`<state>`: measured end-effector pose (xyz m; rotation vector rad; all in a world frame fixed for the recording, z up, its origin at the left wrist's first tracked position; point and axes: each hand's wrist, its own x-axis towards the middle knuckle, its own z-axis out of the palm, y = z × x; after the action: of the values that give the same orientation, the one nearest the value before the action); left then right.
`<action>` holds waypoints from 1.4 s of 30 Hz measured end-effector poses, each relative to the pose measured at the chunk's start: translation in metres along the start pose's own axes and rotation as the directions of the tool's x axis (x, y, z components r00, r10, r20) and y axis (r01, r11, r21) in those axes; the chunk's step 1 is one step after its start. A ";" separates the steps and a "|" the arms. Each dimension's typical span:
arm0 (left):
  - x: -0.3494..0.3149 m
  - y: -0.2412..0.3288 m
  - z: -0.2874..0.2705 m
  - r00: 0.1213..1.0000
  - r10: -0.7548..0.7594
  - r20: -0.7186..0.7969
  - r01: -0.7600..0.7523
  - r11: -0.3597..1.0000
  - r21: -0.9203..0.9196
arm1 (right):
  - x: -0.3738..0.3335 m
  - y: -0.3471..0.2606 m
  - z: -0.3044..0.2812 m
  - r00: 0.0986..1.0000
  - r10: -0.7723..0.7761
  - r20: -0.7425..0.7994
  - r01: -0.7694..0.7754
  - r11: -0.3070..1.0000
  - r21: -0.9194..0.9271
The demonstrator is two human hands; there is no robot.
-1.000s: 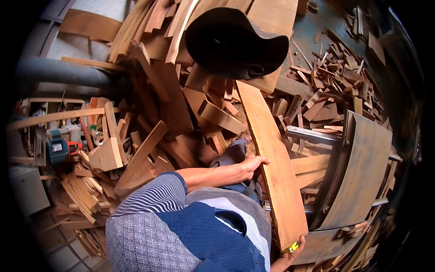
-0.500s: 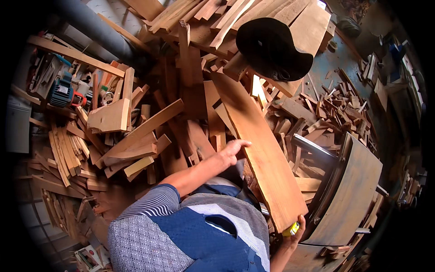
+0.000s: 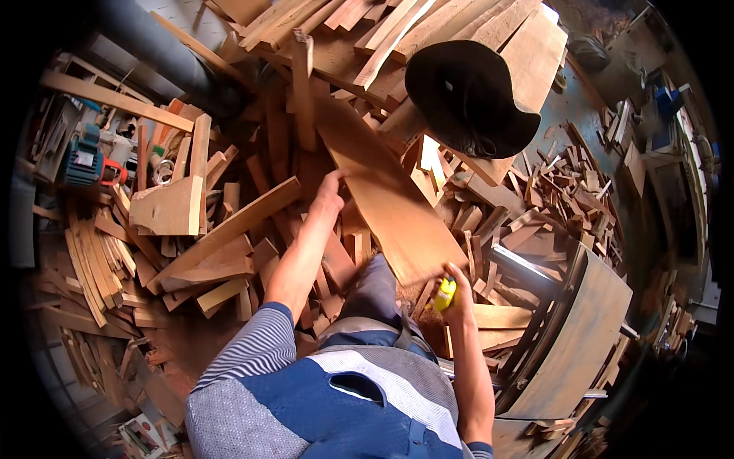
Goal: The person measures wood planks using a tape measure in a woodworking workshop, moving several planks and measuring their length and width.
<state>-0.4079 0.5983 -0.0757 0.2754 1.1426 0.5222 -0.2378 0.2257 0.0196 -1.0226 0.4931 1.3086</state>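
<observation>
A long, wide wooden board (image 3: 401,203) slants in front of me, its far end among the stacked timber and its near end at my right. My left hand (image 3: 330,193) grips the board's left edge, thumb side toward the wood. My right hand (image 3: 459,294) is closed around a small bright yellow tape measure (image 3: 444,294), its fingertips against the board's near right corner. Part of the far end lies in shadow, and what bears it there is hard to make out.
Offcuts (image 3: 229,260) crowd the left side, near a teal power tool (image 3: 86,162). A dark brimmed hat (image 3: 470,96) sits beyond the board, by stacked planks (image 3: 428,34). Small scraps (image 3: 566,191) heap up at right. Closer stands a machine with a wide wooden panel (image 3: 577,336).
The board has moved away from me and to the left, with both hands on it. My arms are stretched farther forward. The tape measure has travelled along in my right hand.
</observation>
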 end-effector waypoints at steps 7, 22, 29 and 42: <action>-0.084 -0.056 -0.026 1.000 -0.023 0.000 0.023 0.998 -0.053 | 0.101 0.024 0.084 0.993 0.110 -0.034 -0.115 0.960 -0.254; -0.108 -0.126 0.025 0.868 -0.493 0.047 0.427 0.793 0.434 | 0.096 -0.035 0.075 0.974 -0.019 0.228 0.226 -0.064 -0.972; -0.121 -0.156 0.158 0.724 -0.660 0.199 0.121 0.405 0.906 | -0.034 -0.017 -0.032 0.982 -0.070 -0.176 -0.025 0.874 -0.485; -0.221 -0.296 0.180 0.105 -0.947 -0.304 -0.349 -0.322 0.880 | -0.129 0.127 -0.043 0.454 -0.556 -0.696 0.435 0.820 -0.372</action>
<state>-0.2371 0.2404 0.0329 1.0662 0.0171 -1.6834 -0.3782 0.1104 0.0591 -1.7210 0.6831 0.2792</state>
